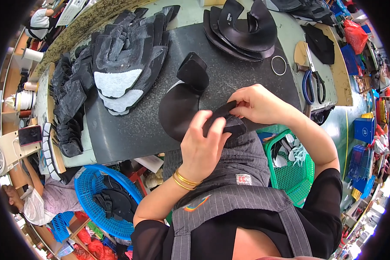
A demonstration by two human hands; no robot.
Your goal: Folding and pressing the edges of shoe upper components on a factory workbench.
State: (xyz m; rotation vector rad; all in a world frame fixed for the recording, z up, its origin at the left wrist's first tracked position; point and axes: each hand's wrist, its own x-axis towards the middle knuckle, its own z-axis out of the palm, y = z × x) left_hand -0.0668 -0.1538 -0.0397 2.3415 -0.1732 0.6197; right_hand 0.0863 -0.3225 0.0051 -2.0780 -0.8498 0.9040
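Note:
A black, curved leather-like shoe upper piece (177, 110) lies at the front edge of the dark work board, its far end folded over. At its near right end, my right hand (260, 104) pinches the raised edge between thumb and fingers. My left hand (202, 145) is over the near part of the piece, fingers bent and spread apart; whether the fingertips press on it I cannot tell. A dark flap (236, 126) shows between and below my hands. Gold bangles (185, 180) circle my left wrist.
The dark board (130, 134) holds stacked black pieces with pale patches (121, 82), curved black pieces (242, 32) and a ring (278, 65). Scissors (311, 78) lie right. Below stand a blue basket (80, 190) and a green basket (305, 180). Another person (52, 199) sits lower left.

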